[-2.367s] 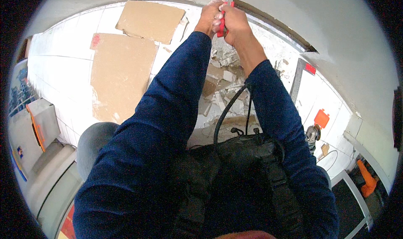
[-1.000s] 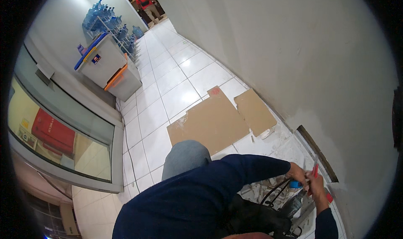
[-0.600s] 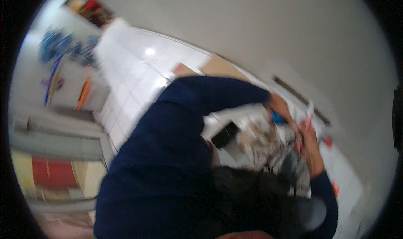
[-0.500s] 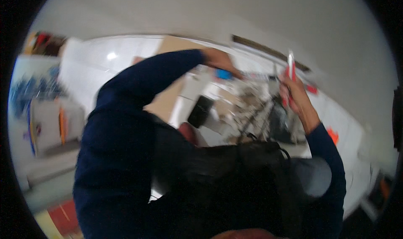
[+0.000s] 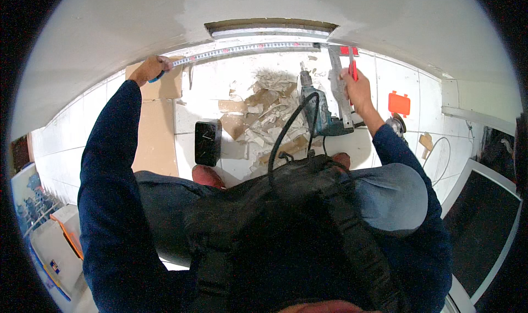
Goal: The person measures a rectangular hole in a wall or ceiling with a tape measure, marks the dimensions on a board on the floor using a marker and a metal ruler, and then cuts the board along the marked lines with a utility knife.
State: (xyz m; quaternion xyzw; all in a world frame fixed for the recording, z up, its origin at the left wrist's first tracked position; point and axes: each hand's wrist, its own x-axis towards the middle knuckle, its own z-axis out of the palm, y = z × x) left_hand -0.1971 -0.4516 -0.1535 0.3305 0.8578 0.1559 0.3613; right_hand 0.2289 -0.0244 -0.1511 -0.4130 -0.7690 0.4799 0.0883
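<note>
At the far left, my left hand (image 5: 150,70) is closed around a blue tape measure (image 5: 158,77). Its pale blade (image 5: 236,50) runs out to the right along the foot of the wall, below a narrow slot (image 5: 272,27). Over on the right, my right hand (image 5: 359,90) is closed on a slim red tool (image 5: 353,68), its kind unclear, and against a grey metal square (image 5: 336,74) with a red piece at its far end. The blade's free end lies close to the square's far end. A corded drill (image 5: 323,114) rests just left of the square.
Broken plaster and cardboard scraps (image 5: 264,112) cover the middle floor. A black box (image 5: 208,142) stands left of them, near a cardboard sheet (image 5: 154,131). To the right lie an orange plastic piece (image 5: 399,103), an angle grinder (image 5: 396,124) and a thin cable (image 5: 444,159).
My left hand has swung out left with the tape measure, and a long blade now spans the wall's foot. My right hand has lowered its red tool beside the square. The view has shifted.
</note>
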